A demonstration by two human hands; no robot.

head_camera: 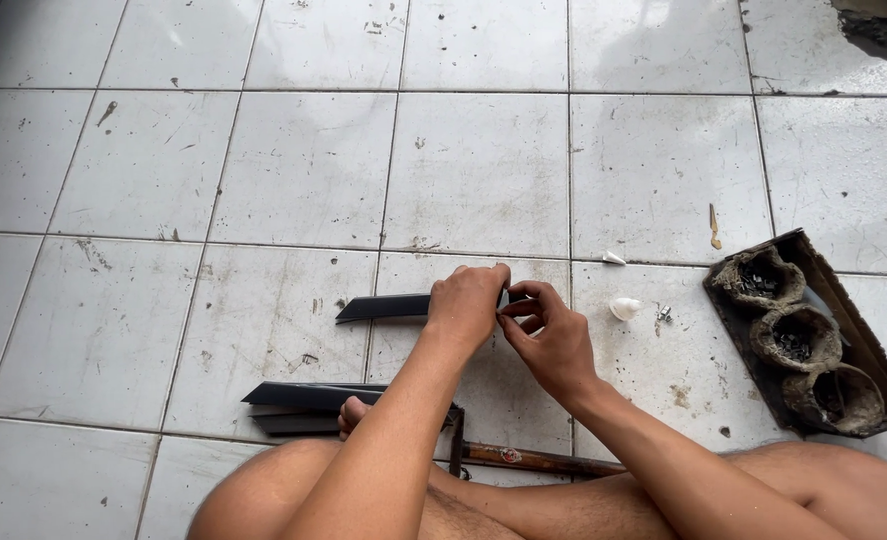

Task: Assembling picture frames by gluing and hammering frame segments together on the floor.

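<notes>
Head view: the person sits on a white tiled floor (304, 170), both hands meeting over a thin black strip (382, 307) that lies flat and points away to the left with a slanted end. The left hand (467, 305) covers the strip's right end, fingers curled down over it. The right hand (549, 335) is just beside it, thumb and forefinger pinched narrow at the same end. Whether the pinch grips the strip itself or some small piece on it is hard to tell, since the left hand hides the joint.

The likeliest slip, in my judgement, is the strip swinging or sliding on the smooth tile, because only one end is held and the long free end lies unsupported by either hand. Any small part pinched there could also drop and be lost among the dirt specks.

More black strips (309, 398) are stacked near the person's toes, close to a rusty metal rod (539, 460). To the right, apart from the hands, lie small white caps (624, 308) and a dark tray (844, 310) holding three crusted round cups.
</notes>
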